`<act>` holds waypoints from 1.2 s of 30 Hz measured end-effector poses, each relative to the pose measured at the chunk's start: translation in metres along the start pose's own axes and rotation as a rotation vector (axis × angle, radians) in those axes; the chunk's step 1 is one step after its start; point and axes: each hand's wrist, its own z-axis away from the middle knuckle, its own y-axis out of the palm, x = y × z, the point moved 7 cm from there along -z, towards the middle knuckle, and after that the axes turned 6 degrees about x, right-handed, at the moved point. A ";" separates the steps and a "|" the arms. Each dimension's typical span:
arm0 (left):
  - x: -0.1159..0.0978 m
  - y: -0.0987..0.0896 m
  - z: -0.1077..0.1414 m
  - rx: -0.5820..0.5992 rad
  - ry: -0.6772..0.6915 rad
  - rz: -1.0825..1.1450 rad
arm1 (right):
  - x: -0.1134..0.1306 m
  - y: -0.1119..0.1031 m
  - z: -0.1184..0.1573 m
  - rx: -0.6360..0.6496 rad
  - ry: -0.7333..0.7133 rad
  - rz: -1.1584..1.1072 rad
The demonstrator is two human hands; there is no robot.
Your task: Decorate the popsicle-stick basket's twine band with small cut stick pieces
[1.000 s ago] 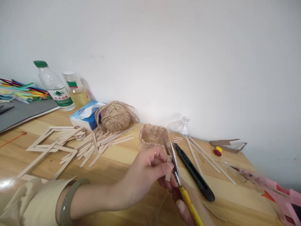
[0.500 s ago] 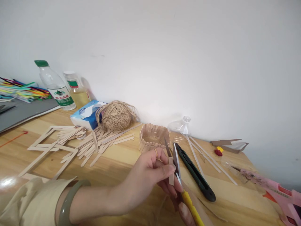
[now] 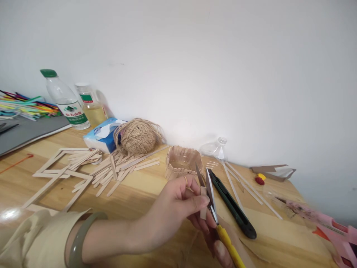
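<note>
My left hand (image 3: 178, 208), coming in from the left with a bracelet on the wrist, pinches a short, pale craft stick (image 3: 203, 212) between thumb and fingers. At the bottom, my right hand (image 3: 221, 253) is wrapped round the yellow handle of the scissors (image 3: 227, 242). The scissor blades point away from me and stand apart, with the stick beside them. Part of my right hand lies behind the left one and the handle. Just beyond the blade tips sits a small basket (image 3: 182, 173) edged with rounded stick ends.
Several loose craft sticks (image 3: 111, 175) and zigzag stick frames (image 3: 55, 175) lie left. Behind them are a twine ball (image 3: 139, 137), tissue pack (image 3: 102, 139) and bottles (image 3: 74, 108). To the right lie a black utility knife (image 3: 232, 206), glue sticks (image 3: 248, 188) and a pink glue gun (image 3: 334, 234).
The scissor handle and my right hand have shifted slightly to the right. My left hand keeps its pinch on the craft stick, almost unmoved.
</note>
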 end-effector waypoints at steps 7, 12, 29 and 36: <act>-0.002 -0.002 -0.003 0.026 0.015 -0.025 | -0.019 0.001 -0.003 -0.010 -0.004 0.030; -0.004 -0.006 -0.002 0.018 0.017 -0.073 | -0.011 -0.001 0.003 -0.029 0.067 0.017; -0.013 -0.017 -0.006 0.004 -0.086 -0.347 | 0.028 -0.017 0.006 -0.024 0.170 0.033; -0.017 -0.019 -0.007 -0.010 -0.092 -0.424 | 0.029 -0.015 0.000 0.010 0.151 0.064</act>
